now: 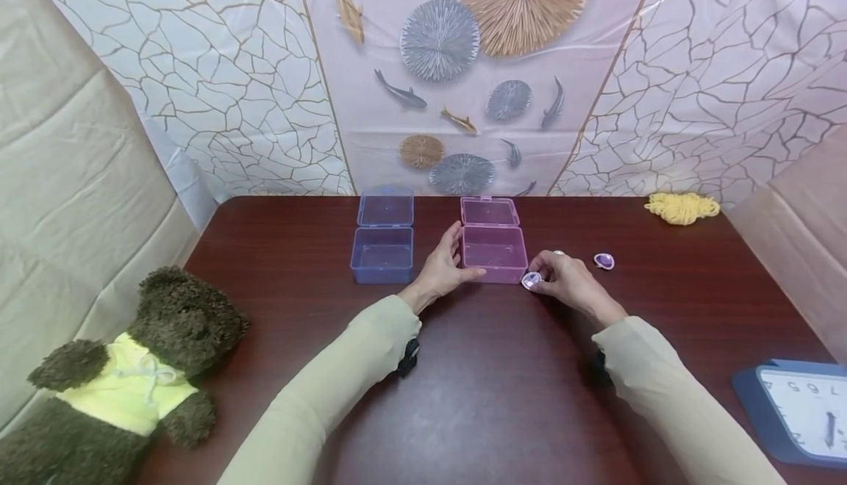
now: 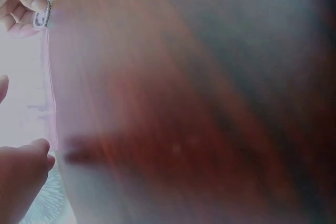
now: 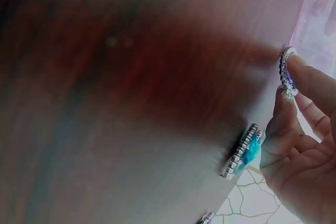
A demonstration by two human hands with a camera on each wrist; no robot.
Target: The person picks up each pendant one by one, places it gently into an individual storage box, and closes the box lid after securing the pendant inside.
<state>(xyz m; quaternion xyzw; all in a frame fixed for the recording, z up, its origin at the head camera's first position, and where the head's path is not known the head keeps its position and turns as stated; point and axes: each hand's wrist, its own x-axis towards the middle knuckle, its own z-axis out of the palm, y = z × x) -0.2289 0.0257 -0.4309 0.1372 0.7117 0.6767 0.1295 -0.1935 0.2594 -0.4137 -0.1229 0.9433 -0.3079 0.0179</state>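
The right hand is pinching a purple gem at its 9 o'clock; the left hand, fingers spread, is touching the pink box at 8 o'clock.

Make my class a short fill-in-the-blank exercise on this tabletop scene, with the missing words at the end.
1. The left hand touches the box that is coloured ____.
2. The right hand pinches a jewelled ornament between finger and ____.
3. The lid of that box is not closed but ____.
4. The clock is on the person's ____ side.

Missing words: pink; thumb; open; right.
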